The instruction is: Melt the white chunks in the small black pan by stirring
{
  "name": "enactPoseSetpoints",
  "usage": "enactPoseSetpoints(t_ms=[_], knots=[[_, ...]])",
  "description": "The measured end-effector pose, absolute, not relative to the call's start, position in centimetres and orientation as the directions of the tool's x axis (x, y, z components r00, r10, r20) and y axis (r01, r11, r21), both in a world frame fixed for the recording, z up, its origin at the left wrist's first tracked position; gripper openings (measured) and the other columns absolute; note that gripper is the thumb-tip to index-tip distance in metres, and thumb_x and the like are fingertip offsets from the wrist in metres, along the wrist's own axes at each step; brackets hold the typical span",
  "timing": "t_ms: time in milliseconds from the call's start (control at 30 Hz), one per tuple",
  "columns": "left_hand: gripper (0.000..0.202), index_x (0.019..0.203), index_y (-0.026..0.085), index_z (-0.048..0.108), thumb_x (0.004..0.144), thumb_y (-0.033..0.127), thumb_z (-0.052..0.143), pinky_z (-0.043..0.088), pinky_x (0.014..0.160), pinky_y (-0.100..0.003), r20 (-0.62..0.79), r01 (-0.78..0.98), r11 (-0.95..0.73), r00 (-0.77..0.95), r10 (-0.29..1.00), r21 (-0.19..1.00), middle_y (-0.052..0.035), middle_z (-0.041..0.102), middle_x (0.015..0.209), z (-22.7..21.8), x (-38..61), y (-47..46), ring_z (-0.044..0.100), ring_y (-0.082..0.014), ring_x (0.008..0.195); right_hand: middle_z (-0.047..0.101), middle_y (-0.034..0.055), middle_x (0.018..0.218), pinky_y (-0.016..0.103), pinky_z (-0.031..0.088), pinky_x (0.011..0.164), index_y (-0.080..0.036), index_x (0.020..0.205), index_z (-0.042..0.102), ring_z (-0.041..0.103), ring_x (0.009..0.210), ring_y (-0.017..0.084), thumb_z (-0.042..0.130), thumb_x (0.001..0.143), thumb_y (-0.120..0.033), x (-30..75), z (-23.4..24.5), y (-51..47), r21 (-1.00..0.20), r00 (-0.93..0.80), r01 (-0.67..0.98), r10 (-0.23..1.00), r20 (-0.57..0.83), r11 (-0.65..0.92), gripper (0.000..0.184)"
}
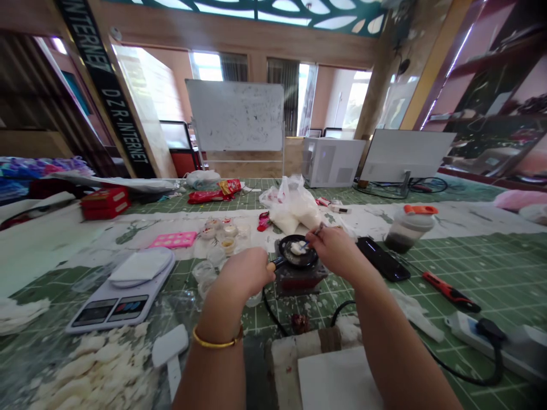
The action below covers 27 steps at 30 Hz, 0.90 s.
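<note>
My left hand is closed round the handle of a small black frying pan. The pan rests on a small dark reddish electric heater. White, wax-like pieces lie inside it. Over the pan's right side, my right hand pinches a thin bluish stirring stick, whose lower end reaches the white pieces. The fingers hide its upper part. Left of the pan stand several small clear cups, one with yellowish contents.
Kitchen scale, white spatula and pale flakes are at left. A pink mould and white plastic bags lie behind. At right are a phone, shaker cup, red-black screwdriver and power strip.
</note>
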<state>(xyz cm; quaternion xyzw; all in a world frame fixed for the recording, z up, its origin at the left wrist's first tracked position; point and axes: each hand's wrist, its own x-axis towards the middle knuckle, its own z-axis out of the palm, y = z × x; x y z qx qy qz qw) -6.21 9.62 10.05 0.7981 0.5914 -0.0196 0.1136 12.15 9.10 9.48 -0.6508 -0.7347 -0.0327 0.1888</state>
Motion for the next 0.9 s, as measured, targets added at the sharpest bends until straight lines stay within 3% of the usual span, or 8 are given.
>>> enactPoseSetpoints(t_ms=[200, 333, 500, 667, 800, 900], knots=[[0.029, 0.075, 0.016, 0.063, 0.071, 0.037, 0.043, 0.024, 0.044, -0.025, -0.148, 0.948, -0.281, 0.302, 0.942, 0.151, -0.0074, 0.062, 0.065, 9.95, -6.23, 9.81, 0.053, -0.0165, 0.056, 0.068, 0.0074, 0.082, 0.026, 0.035, 0.076, -0.017, 0.083, 0.063, 0.059, 0.084, 0.018, 0.038, 0.088, -0.027, 11.86, 9.40, 8.94, -0.184, -0.139, 0.960, 0.928, 0.346, 0.212, 0.027], [0.027, 0.072, 0.016, 0.063, 0.071, 0.035, 0.043, 0.024, 0.044, -0.025, -0.174, 0.946, -0.284, 0.309, 0.935, 0.154, -0.0064, 0.060, 0.063, 10.12, -6.19, 9.72, 0.051, -0.0156, 0.054, 0.067, 0.0100, 0.080, 0.028, 0.035, 0.075, -0.015, 0.081, 0.063, 0.059, 0.082, 0.020, 0.038, 0.088, -0.027, 11.93, 9.48, 8.86, -0.129, -0.081, 0.983, 0.942, 0.325, 0.129, 0.029], [0.028, 0.073, 0.016, 0.063, 0.072, 0.035, 0.043, 0.026, 0.045, -0.026, -0.153, 0.943, -0.295, 0.317, 0.936, 0.153, -0.0070, 0.061, 0.065, 9.97, -6.12, 9.75, 0.052, -0.0164, 0.056, 0.067, 0.0065, 0.082, 0.025, 0.036, 0.073, -0.018, 0.081, 0.062, 0.059, 0.081, 0.017, 0.038, 0.088, -0.028, 11.94, 9.67, 8.67, -0.206, -0.162, 0.949, 0.927, 0.338, 0.241, 0.027], [0.028, 0.074, 0.016, 0.065, 0.071, 0.034, 0.043, 0.026, 0.045, -0.026, -0.172, 0.943, -0.297, 0.320, 0.932, 0.148, -0.0076, 0.063, 0.066, 9.95, -6.03, 9.87, 0.053, -0.0174, 0.056, 0.067, 0.0090, 0.079, 0.027, 0.036, 0.073, -0.016, 0.077, 0.063, 0.059, 0.079, 0.019, 0.037, 0.088, -0.027, 12.37, 9.64, 8.82, -0.175, -0.086, 0.974, 0.944, 0.318, 0.147, 0.031], [0.028, 0.074, 0.016, 0.065, 0.071, 0.034, 0.043, 0.028, 0.046, -0.027, -0.173, 0.941, -0.305, 0.328, 0.929, 0.148, -0.0076, 0.063, 0.066, 9.92, -6.05, 9.95, 0.053, -0.0177, 0.057, 0.068, 0.0064, 0.081, 0.025, 0.037, 0.072, -0.018, 0.078, 0.063, 0.059, 0.079, 0.016, 0.038, 0.088, -0.030, 12.37, 9.64, 8.60, -0.232, -0.153, 0.944, 0.934, 0.323, 0.235, 0.029], [0.029, 0.072, 0.016, 0.064, 0.072, 0.035, 0.042, 0.027, 0.045, -0.026, -0.163, 0.938, -0.311, 0.335, 0.928, 0.153, -0.0075, 0.062, 0.066, 9.88, -6.12, 10.00, 0.053, -0.0178, 0.057, 0.068, 0.0073, 0.081, 0.026, 0.037, 0.072, -0.017, 0.079, 0.063, 0.059, 0.080, 0.018, 0.038, 0.088, -0.028, 12.19, 9.66, 8.69, -0.213, -0.137, 0.953, 0.931, 0.338, 0.217, 0.029]])
